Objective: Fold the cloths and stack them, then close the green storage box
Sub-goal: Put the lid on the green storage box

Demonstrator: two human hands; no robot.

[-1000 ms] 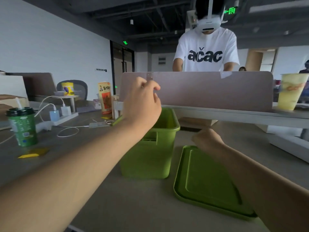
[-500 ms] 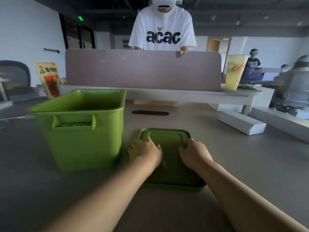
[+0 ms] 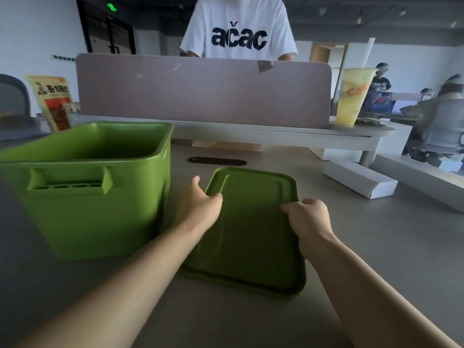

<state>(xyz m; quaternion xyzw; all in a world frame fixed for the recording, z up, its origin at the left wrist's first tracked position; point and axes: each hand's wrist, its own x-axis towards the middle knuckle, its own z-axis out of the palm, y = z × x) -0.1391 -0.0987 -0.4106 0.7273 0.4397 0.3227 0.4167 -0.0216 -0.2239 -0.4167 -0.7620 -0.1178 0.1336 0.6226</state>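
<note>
Looking over the desk (image 3: 376, 247) now: a mauve divider panel (image 3: 200, 96) runs across the far side with a person in a white printed T-shirt (image 3: 238, 28) standing behind it; a tall yellow drink cup (image 3: 354, 96) stands on the shelf at the panel's right end, a snack packet (image 3: 52, 101) stands upright at its left end, and a flat white carton (image 3: 359, 182) lies on the desk well right of my work; a dark cable slot (image 3: 217, 161) sits in the desk just beyond the lid; the only thing crowding me is the green storage box (image 3: 95, 197), upright on the left, mouth open to the ceiling, handle face toward me, its right wall just beside my left wrist; the lid (image 3: 251, 234) lies on the desk right of the box, broad face up, long axis running away from me toward the divider; left hand (image 3: 198, 204) grasps its left rim, thumb hooked over the top, fingers (image 3: 195, 180) stretched along the outside edge; right hand (image 3: 308, 222) is clenched on the right rim, thumb on top; whether the lid's far end is off the desk, I cannot tell.
</note>
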